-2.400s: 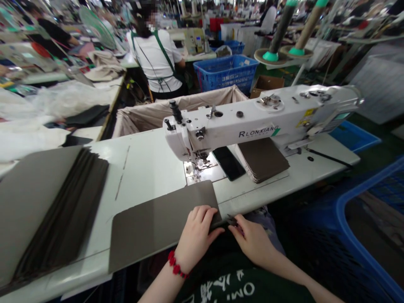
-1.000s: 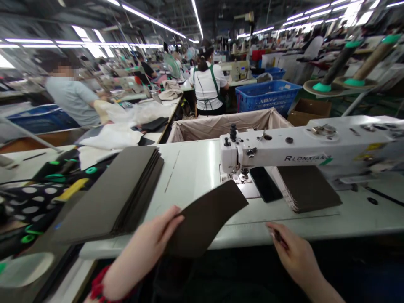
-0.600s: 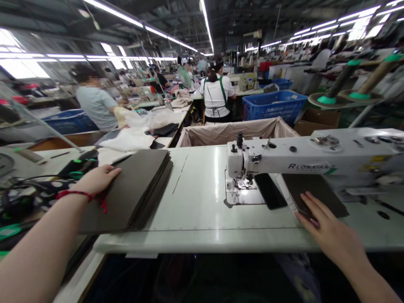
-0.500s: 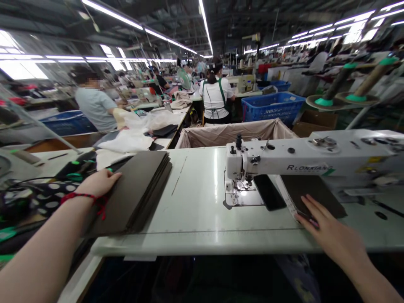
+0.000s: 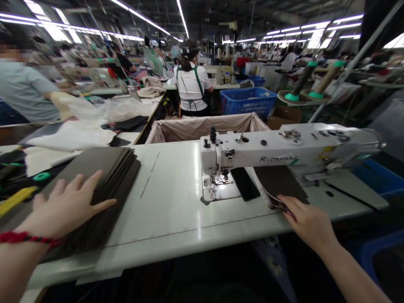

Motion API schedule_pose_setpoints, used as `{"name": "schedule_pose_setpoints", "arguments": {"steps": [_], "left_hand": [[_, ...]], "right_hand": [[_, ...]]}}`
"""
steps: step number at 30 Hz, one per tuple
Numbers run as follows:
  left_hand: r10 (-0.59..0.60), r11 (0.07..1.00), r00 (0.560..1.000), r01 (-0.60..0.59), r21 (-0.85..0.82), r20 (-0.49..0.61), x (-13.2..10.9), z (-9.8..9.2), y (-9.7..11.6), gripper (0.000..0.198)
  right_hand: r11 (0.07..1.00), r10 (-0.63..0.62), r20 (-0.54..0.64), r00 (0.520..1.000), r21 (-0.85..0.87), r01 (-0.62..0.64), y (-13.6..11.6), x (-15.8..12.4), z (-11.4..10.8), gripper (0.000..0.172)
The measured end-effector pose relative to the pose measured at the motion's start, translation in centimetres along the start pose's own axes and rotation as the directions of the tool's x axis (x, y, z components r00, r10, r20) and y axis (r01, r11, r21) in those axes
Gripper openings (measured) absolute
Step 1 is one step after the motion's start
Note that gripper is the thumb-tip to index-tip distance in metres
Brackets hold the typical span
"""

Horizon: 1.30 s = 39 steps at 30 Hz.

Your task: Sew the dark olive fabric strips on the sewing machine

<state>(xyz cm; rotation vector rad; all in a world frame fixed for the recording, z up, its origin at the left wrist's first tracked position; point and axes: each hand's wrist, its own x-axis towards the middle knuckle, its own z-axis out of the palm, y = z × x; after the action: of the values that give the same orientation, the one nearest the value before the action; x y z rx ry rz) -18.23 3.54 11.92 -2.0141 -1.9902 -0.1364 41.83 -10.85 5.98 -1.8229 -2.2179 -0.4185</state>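
My left hand, a red braided cord on its wrist, is spread open over a thick stack of dark grey-brown sheets at the left of the table. Whether its palm presses on the stack I cannot tell. At the right, my right hand pinches the near edge of a dark sheet, which lies partly under the arm of a white sewing machine. White edges show along the left side of that sheet. A black phone lies between it and the needle plate.
Behind the table stands a cloth-lined bin. White cloth covers the surface at the back left. Thread cones stand at the back right, near a blue crate. Several people work at other machines.
My left hand has moved in over the stack and spread its fingers. My right hand has gone from resting on the dark sheet to gripping its near edge. The view has turned right.
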Motion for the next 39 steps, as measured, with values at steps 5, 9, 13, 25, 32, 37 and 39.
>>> {"name": "schedule_pose_setpoints", "arguments": {"steps": [5,9,13,25,32,37,39], "left_hand": [[0.422,0.806,0.901,-0.425,-0.412,-0.103,-5.2,-2.8,14.0,0.059],[0.730,0.569,0.682,-0.644,-0.511,-0.046,-9.8,-0.1,23.8,0.062],[0.745,0.578,0.667,-0.651,-0.492,-0.008,-12.5,3.9,24.2,0.061],[0.589,0.701,0.807,-0.488,-0.521,0.036,-9.6,5.5,19.3,0.053],[0.682,0.611,0.730,-0.545,-0.574,0.033,-5.2,6.2,21.0,0.057],[0.675,0.610,0.737,-0.532,-0.587,0.033,-5.1,6.1,21.1,0.057],[0.664,0.614,0.747,-0.526,-0.589,0.026,-5.2,6.1,21.2,0.056]], "right_hand": [[0.885,-0.351,-0.001,0.936,0.326,0.332,-8.3,0.0,-4.1,0.027],[0.656,-0.630,0.055,0.774,0.572,0.493,-16.9,1.4,-2.7,0.014],[0.450,-0.749,0.047,0.661,0.769,0.455,-19.1,2.7,0.3,0.017],[0.922,-0.165,0.305,0.938,0.385,0.037,-14.6,11.7,8.3,0.054],[0.918,-0.160,0.284,0.945,0.395,0.037,-13.9,10.0,8.8,0.053],[0.909,-0.169,0.281,0.945,0.416,0.038,-13.8,10.2,9.1,0.052],[0.907,-0.172,0.281,0.944,0.418,0.041,-13.8,10.2,9.2,0.052]]}}
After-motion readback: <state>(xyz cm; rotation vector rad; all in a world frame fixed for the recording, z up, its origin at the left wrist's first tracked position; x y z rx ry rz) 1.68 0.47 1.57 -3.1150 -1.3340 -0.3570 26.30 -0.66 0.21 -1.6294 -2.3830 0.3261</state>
